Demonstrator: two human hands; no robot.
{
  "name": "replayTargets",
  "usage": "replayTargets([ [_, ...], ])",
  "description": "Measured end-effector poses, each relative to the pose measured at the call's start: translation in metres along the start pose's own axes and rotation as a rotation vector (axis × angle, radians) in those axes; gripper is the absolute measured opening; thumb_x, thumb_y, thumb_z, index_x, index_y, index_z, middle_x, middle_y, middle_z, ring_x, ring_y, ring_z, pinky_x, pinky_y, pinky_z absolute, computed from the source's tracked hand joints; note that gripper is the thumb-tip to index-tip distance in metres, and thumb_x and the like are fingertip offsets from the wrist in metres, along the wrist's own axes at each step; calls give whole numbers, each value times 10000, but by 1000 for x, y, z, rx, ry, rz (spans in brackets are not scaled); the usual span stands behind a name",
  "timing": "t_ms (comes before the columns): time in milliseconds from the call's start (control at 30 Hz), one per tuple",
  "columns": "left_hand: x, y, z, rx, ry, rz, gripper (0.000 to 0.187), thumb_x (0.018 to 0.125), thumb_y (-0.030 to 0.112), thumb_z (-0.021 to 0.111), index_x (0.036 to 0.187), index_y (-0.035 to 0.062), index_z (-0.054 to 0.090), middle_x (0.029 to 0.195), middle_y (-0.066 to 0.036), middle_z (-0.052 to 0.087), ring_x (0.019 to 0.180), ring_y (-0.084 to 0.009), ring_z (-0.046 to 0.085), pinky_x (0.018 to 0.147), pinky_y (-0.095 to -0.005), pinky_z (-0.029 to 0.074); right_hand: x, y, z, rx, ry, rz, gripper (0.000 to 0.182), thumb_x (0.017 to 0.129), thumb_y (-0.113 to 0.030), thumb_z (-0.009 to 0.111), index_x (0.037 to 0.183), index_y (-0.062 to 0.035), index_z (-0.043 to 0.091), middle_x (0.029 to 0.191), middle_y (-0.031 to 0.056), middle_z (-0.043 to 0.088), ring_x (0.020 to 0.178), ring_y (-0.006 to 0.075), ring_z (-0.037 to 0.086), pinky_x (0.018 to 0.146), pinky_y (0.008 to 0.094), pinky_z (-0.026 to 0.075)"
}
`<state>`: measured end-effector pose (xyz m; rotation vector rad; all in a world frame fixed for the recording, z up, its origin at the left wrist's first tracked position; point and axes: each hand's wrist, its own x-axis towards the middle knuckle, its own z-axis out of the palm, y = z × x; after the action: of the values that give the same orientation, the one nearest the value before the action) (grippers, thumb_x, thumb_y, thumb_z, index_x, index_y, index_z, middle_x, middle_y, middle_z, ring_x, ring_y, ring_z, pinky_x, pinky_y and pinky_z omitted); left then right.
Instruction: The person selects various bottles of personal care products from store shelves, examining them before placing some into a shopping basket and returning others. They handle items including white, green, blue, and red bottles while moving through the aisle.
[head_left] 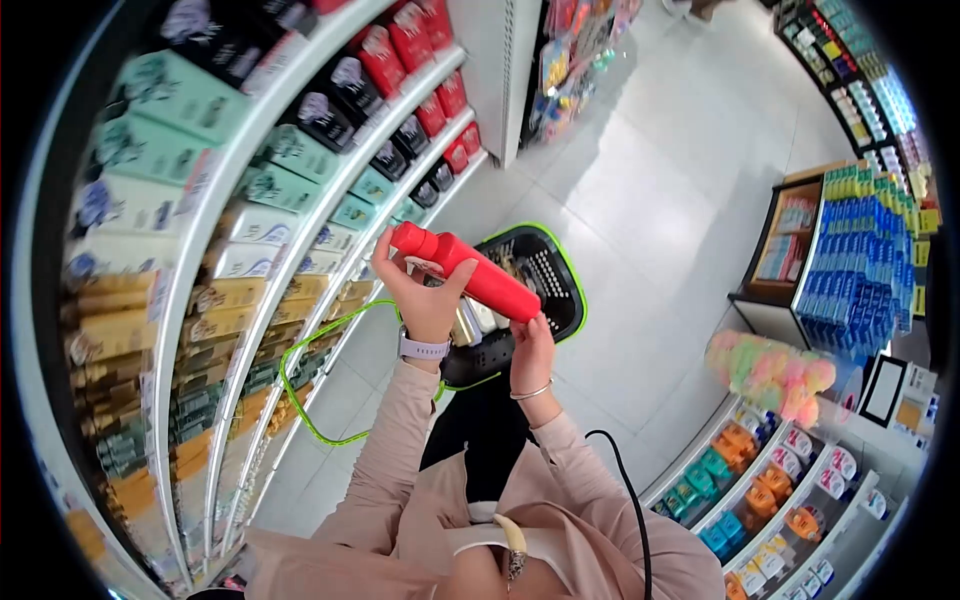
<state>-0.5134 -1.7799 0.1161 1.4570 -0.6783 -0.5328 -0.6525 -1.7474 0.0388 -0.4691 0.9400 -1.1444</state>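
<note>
A red bottle (485, 278) with a red cap lies tilted between my two hands, cap end up and to the left. My left hand (420, 295) is wrapped round its cap end, with the thumb across the body; a pale watch band circles that wrist. At the lower right end, the fingers of my right hand (532, 355) pinch the bottle's base. Below the bottle stands a black shopping basket (567, 285) with a bright green rim, partly hidden by my hands. Several items lie inside it, among them something white and something gold.
Shelves (225, 150) of boxed and bottled goods curve along my left. The basket's green handle (290, 380) hangs out toward them. On the right are a blue product stack (855, 260), pastel fluffy items (770, 375) and lower shelves (735, 500). Pale tiled floor (660, 230) lies ahead.
</note>
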Motion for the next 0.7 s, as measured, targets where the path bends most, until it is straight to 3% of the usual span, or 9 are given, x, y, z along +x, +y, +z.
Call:
replayTargets([
  [133,2,42,-18,6,29,50,846,566,47,749,1211,54,201,1001,-89,428,819,-152,490,732,-267,444,-28,-9,25,-20,-89,67,336,832,-182,412,1097,20,454,963,32,533,828,86,496,790,238,374],
  [200,0,66,-26,-62,-77,98,815,591,26,724,1217,48,203,1045,-116,425,886,-172,494,765,-283,437,-43,-23,44,25,-89,82,277,825,-173,427,1025,7,492,892,30,550,790,94,510,771,243,386],
  [300,-9,87,-47,-14,-206,124,829,602,11,711,1240,66,184,1072,-114,405,962,-180,472,812,-286,423,-58,-22,38,24,-145,286,148,802,-161,472,876,-42,519,795,25,568,692,116,531,717,258,416],
  [333,-11,86,-55,76,-237,166,842,598,5,709,1248,70,176,1096,-120,387,978,-189,466,823,-290,421,-60,-19,34,21,-152,268,148,802,-161,472,876,-42,519,795,25,568,692,116,531,717,258,416],
  [367,-12,86,-61,161,-271,212,856,595,-1,707,1256,73,168,1120,-126,369,994,-198,460,834,-293,418,-65,-18,29,45,-161,385,156,799,-146,475,880,-21,521,795,32,559,688,117,526,684,240,415],
  [467,-28,76,-81,-52,-290,63,929,554,-4,714,1280,64,139,1133,-144,382,1050,-225,418,859,-319,398,-92,-45,38,-53,-81,616,154,785,-143,487,874,-25,531,765,48,575,688,141,549,644,242,439],
  [533,-45,64,-90,-79,-239,27,973,555,-41,704,1294,89,85,1124,-147,388,985,-226,480,816,-323,439,-96,-36,15,-72,-54,702,158,783,-171,484,878,-54,530,764,48,579,695,152,552,640,260,444],
  [567,-53,57,-94,-83,-208,3,979,555,-41,704,1296,92,76,1116,-146,392,970,-224,490,805,-319,447,-99,-33,7,-99,-57,700,166,764,-184,462,858,-66,530,791,56,585,745,163,564,723,294,453],
  [700,-81,55,-99,-90,-110,-14,985,557,-42,704,1297,91,67,1094,-143,400,952,-221,503,785,-313,460,-93,-35,-3,-98,-49,706,142,762,-165,452,811,-49,518,783,62,574,724,164,548,703,287,458],
])
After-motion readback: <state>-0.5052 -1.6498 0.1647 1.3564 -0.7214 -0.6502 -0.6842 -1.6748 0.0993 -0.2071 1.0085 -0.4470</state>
